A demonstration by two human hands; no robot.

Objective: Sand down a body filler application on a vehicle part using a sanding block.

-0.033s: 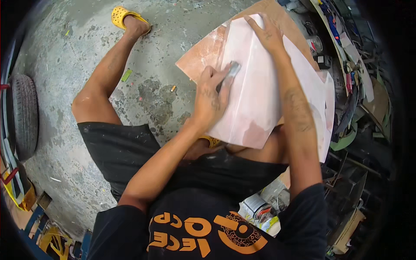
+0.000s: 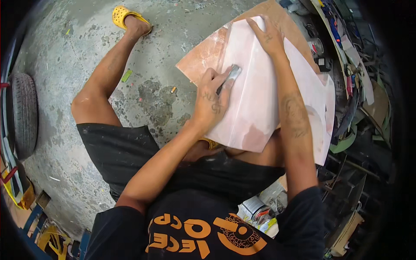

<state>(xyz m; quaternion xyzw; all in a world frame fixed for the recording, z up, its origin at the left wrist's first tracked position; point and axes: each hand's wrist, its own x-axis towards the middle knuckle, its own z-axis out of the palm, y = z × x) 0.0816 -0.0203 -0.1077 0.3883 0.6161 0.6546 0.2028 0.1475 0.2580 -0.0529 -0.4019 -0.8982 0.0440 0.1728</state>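
Note:
A pale pinkish-white panel [image 2: 255,93] with a raised lengthwise ridge slants across my lap, its surface patchy with darker pink. My left hand [image 2: 210,99] is closed around a small grey sanding block [image 2: 234,72], which rests on the panel's left face beside the ridge. At the panel's far end, my right hand [image 2: 269,38] grips the edge, thumb stretched over the top face; some of its fingertips are hidden. Beneath the panel's far part lies a brown board [image 2: 197,60], dusted white on its left side. Another pale panel section [image 2: 310,93] extends to the right of my right forearm.
A tire [image 2: 25,115] stands at the left. Cluttered scraps and a can [image 2: 315,45] line the right side. Another can [image 2: 255,208] sits by my right side. A green scrap [image 2: 126,76] and a small orange stub [image 2: 173,89] lie on the stained concrete floor [image 2: 160,43].
The sanding block and left hand have shifted slightly toward me, and the panel's near end sits a little lower. My right hand keeps its hold on the far end.

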